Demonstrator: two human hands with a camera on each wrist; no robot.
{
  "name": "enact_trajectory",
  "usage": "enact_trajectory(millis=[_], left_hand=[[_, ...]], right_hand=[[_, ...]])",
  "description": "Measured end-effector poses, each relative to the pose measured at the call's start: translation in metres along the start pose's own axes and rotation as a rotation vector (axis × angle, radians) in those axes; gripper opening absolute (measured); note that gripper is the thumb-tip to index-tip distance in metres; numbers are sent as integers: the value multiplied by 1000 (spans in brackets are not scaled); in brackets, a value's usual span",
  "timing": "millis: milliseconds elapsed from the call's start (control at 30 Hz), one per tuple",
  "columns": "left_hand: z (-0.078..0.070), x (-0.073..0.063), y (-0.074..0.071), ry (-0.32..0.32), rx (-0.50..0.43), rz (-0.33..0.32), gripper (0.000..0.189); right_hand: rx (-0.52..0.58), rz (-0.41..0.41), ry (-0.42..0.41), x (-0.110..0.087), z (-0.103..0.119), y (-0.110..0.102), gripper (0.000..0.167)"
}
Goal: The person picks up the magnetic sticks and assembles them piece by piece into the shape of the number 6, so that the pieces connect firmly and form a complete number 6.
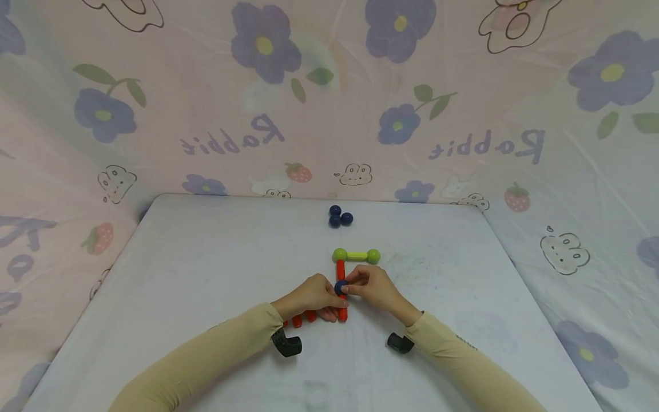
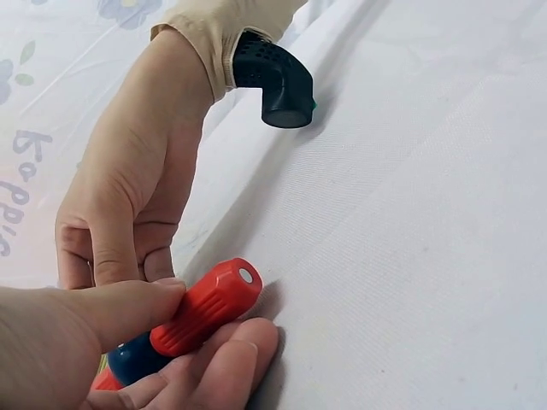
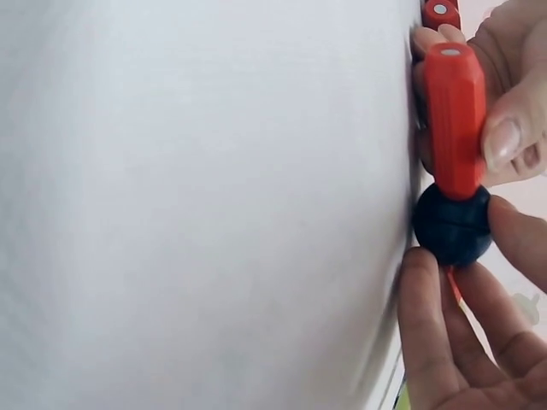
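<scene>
A dark blue ball (image 1: 339, 288) joins two red magnetic rods in a line, one far (image 1: 340, 269) and one near (image 1: 342, 314). My right hand (image 1: 378, 289) pinches this ball between thumb and fingertips. From the left, my left hand (image 1: 313, 293) holds the near red rod (image 2: 209, 307), thumb on top and fingers beneath, its white-dotted end free. The far rod runs up to a green ball (image 1: 340, 255); a light green rod (image 1: 357, 256) links that to another green ball (image 1: 373, 256) on its right. In the right wrist view the blue ball (image 3: 453, 224) sits below the rod (image 3: 456, 120).
Three loose dark blue balls (image 1: 335, 221) lie clustered toward the back of the white table (image 1: 231, 240). Several more red rods (image 1: 297, 321) lie beside and partly behind my left hand. A printed curtain (image 1: 329, 114) hangs behind the table and down both sides.
</scene>
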State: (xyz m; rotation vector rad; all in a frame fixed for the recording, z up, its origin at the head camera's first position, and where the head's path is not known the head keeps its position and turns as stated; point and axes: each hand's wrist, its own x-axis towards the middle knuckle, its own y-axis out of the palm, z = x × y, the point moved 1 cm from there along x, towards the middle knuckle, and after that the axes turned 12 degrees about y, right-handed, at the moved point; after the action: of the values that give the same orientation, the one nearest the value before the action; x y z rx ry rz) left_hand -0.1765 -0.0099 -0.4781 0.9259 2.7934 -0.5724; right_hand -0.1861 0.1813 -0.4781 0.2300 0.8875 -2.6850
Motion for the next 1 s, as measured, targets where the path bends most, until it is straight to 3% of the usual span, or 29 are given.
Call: enact_trajectory(millis=[333,500,800,1000], left_hand=[[2,2,1,5,0,-3,23],[2,2,1,8,6,4,24],[1,2,0,-5,19,2,25],[4,3,1,-7,-1,1,24]], right_hand=[[-74,24,-1,3,5,-9,17],[-117,-17,-27,14,14,-24,16],[-92,-175,-21,64,31,-60,32],[-82,-200,11,101,28,-74,34]])
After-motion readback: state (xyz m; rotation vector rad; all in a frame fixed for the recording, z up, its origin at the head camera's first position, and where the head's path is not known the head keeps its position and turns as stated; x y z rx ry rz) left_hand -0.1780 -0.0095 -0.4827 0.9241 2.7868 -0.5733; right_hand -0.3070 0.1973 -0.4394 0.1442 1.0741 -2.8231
